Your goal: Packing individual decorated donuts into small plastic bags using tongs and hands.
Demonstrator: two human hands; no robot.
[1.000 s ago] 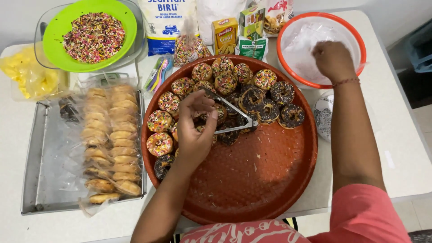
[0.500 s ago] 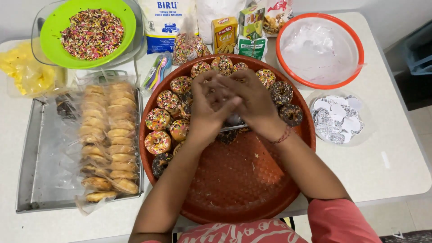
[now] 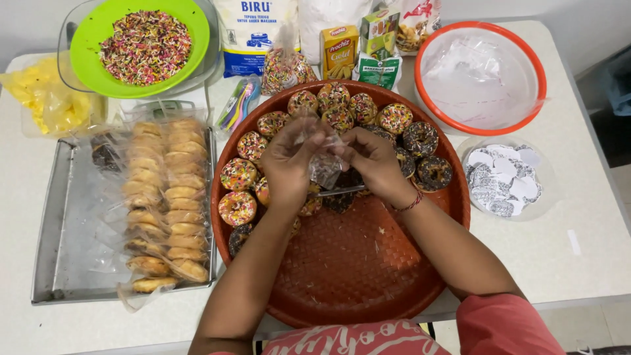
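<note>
My left hand [image 3: 288, 164] and my right hand [image 3: 373, 158] meet over the round red-brown woven tray [image 3: 368, 276]. Together they pinch a small clear plastic bag [image 3: 325, 167] between their fingers. Just under the bag, metal tongs [image 3: 342, 191] lie across the tray, touching neither hand. Several sprinkle-covered donuts [image 3: 238, 174] ring the tray's far half, and darker chocolate ones [image 3: 420, 138] sit to the right of my right hand. Some donuts are hidden under my hands.
A metal tray [image 3: 66, 223] on the left holds bagged plain donuts [image 3: 164, 197]. A green bowl of sprinkles [image 3: 144, 46] is at the back left. An orange-rimmed bowl of plastic bags [image 3: 483, 75] and a dish of round stickers [image 3: 503, 179] are at the right. Food packages [image 3: 338, 49] line the back.
My right hand came back from the orange-rimmed bowl to meet my left hand over the tray. The tongs left my left hand and now lie on the tray; both hands hold a plastic bag.
</note>
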